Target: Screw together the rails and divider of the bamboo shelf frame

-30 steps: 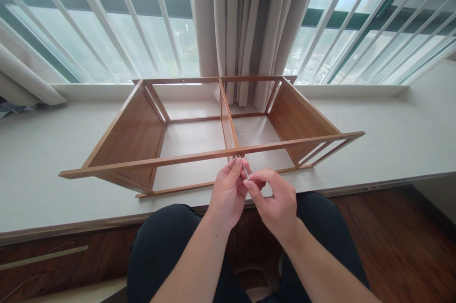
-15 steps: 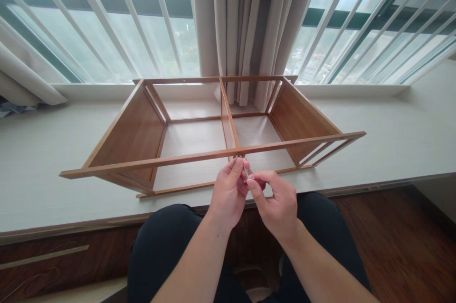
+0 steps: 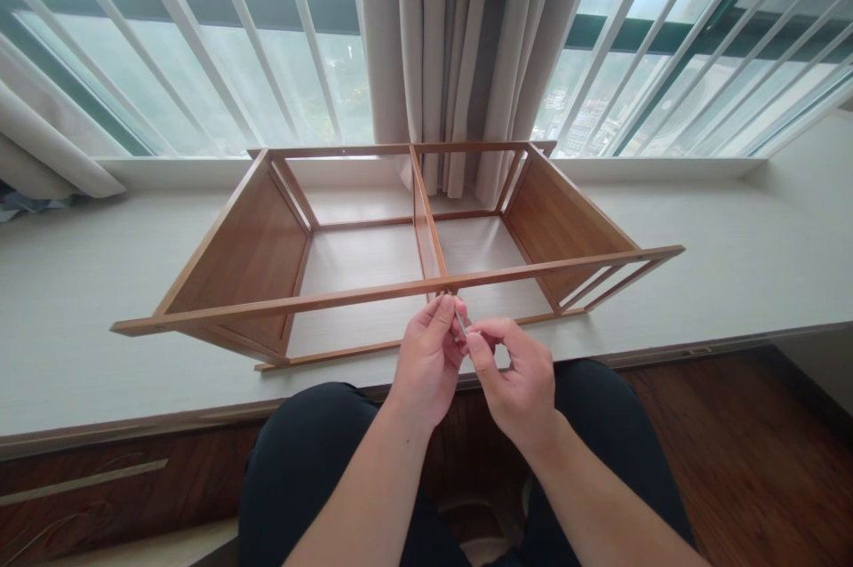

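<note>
Left hand [image 3: 426, 363] and right hand [image 3: 516, 376] together at 6 o'clock of the view, fingertips pinched on a thin metal tool [image 3: 459, 323], both closed narrowly around it. Tool tilted, upper tip just under the front rail [image 3: 400, 290] of the wooden frame [image 3: 253, 247], right where the middle divider [image 3: 423, 225] met that rail; contact between tip and rail too small to tell. Frame lying on its side on the pale surface [image 3: 80, 283], open toward the viewer, two compartments, solid panels at 9 and 3 o'clock. Dark-clothed knees [image 3: 306, 460] below the hands. At 12 o'clock, a beige curtain [image 3: 459, 43] behind the frame, barred windows [image 3: 200, 25] to either side of it. Wooden floor [image 3: 753, 451] at 4 o'clock.
</note>
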The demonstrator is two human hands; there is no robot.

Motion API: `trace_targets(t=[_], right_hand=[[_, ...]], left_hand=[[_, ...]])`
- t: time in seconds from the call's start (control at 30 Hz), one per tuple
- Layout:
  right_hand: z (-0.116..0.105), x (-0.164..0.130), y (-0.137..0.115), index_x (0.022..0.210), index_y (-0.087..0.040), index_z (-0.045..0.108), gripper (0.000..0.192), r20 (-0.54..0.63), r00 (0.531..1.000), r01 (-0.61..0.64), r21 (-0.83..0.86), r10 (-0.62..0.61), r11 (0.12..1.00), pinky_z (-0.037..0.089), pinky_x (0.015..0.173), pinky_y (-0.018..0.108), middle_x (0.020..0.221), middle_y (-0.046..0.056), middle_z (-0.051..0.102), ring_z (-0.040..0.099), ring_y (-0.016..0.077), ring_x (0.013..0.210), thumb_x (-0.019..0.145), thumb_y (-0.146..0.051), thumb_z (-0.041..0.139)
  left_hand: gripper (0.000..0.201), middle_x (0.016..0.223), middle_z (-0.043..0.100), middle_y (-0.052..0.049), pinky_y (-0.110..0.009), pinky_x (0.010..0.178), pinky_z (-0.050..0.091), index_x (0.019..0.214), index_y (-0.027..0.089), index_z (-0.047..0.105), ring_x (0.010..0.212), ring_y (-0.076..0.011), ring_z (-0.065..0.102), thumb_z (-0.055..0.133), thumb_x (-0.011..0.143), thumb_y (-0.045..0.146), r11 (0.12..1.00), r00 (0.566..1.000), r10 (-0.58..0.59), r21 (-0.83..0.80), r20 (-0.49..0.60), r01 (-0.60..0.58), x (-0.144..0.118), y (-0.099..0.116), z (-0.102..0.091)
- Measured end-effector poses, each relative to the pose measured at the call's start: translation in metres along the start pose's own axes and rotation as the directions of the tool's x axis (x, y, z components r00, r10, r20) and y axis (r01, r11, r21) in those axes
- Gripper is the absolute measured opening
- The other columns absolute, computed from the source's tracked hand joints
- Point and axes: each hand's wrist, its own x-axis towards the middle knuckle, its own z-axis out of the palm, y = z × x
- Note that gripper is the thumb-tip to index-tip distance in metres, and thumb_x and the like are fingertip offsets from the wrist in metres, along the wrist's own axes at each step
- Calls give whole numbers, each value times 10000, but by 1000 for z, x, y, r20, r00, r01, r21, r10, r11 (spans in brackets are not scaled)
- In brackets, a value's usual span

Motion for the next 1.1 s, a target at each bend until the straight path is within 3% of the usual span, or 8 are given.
trace_targets(t=[0.07,0.13,0.23,0.3,0.7,0.9,1.1], right_hand=[[1,-1,0,908,-212,690,101,11,998,-58,50,57,997,533,626,252,757,9,728,662,149,643,969,-226,611],[3,-3,1,892,-208,685,134,52,980,-200,183,194,962,515,602,245,711,-4,691,627,139,618,985,-261,603],[6,-5,1,868,-194,665,204,164,908,-419,414,387,808,470,525,225,625,-25,615,552,121,551,1004,-330,597],[7,-6,1,863,-184,661,222,206,883,-466,479,421,744,455,512,217,610,-28,598,531,113,539,999,-353,613],[2,-11,5,894,-189,665,259,238,897,-441,430,372,788,451,582,234,652,-29,596,537,116,597,1025,-398,586],[0,-15,7,978,-212,667,183,208,908,-417,364,364,833,466,623,247,729,-26,626,552,122,639,995,-392,638],[0,-12,3,1021,-232,644,146,113,956,-294,301,272,907,496,645,225,785,-36,658,584,114,674,922,-298,730]], left_hand=[[383,692,513,22,-180,574,415,804,137,653,607,-75,480,902,760,424,1000,1000,10,1,2,-10,0,0,0],[376,682,510,24,-190,531,415,810,136,656,570,-76,472,892,770,427,1000,1000,24,11,8,-24,0,0,0],[376,676,507,28,-209,461,403,832,142,655,514,-82,461,869,789,448,999,1000,18,45,7,-18,0,0,0],[378,678,502,30,-208,459,413,843,143,652,513,-81,473,866,791,450,998,1000,9,58,-6,-9,0,0,0],[385,650,518,32,-211,376,412,847,140,667,433,-100,487,869,774,459,997,1000,18,75,-5,-18,-6,1,5],[292,653,523,19,-171,515,449,844,139,712,532,-75,489,837,828,402,996,999,48,68,25,-49,-6,0,5],[294,712,514,0,-149,636,424,879,130,731,655,-72,481,782,883,419,993,998,58,107,-4,-57,-2,-3,-1]])
